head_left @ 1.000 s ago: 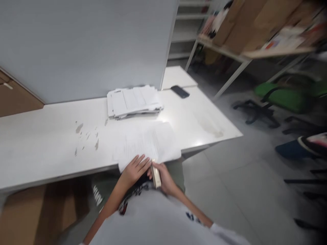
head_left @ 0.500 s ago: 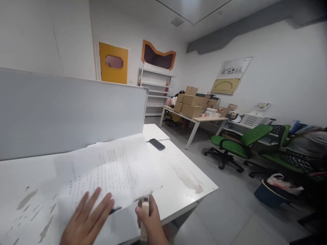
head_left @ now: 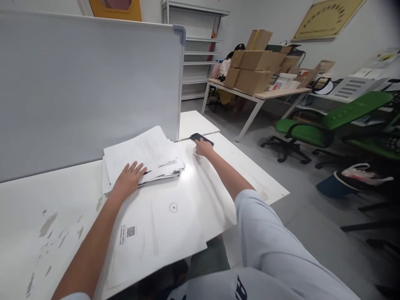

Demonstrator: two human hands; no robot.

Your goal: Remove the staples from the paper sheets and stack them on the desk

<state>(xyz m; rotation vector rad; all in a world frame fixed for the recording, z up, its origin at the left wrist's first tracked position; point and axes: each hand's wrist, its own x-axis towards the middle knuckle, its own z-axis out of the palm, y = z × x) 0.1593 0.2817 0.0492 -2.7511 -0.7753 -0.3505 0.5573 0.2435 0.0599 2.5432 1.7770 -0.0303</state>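
My left hand [head_left: 128, 180] lies flat with fingers spread on the near edge of a stack of printed papers [head_left: 142, 156], which sits against the grey partition. My right hand [head_left: 203, 147] is stretched far forward, and its fingertips touch the near end of a black phone [head_left: 201, 138] lying flat on the white desk [head_left: 37, 196]. Neither hand grips anything. Large white sheets [head_left: 162, 225], one with a QR code and a round seal, lie in front of me and overhang the desk's near edge.
A grey partition [head_left: 87, 83] closes the back of the desk. To the right are green office chairs [head_left: 315, 125], a table with cardboard boxes [head_left: 253, 71], white shelves [head_left: 196, 46] and a bag on the floor [head_left: 359, 177].
The sheet I held up now lies on the stack under my left hand. My right hand no longer holds the small beige tool and has reached out to the phone. My view dropped.
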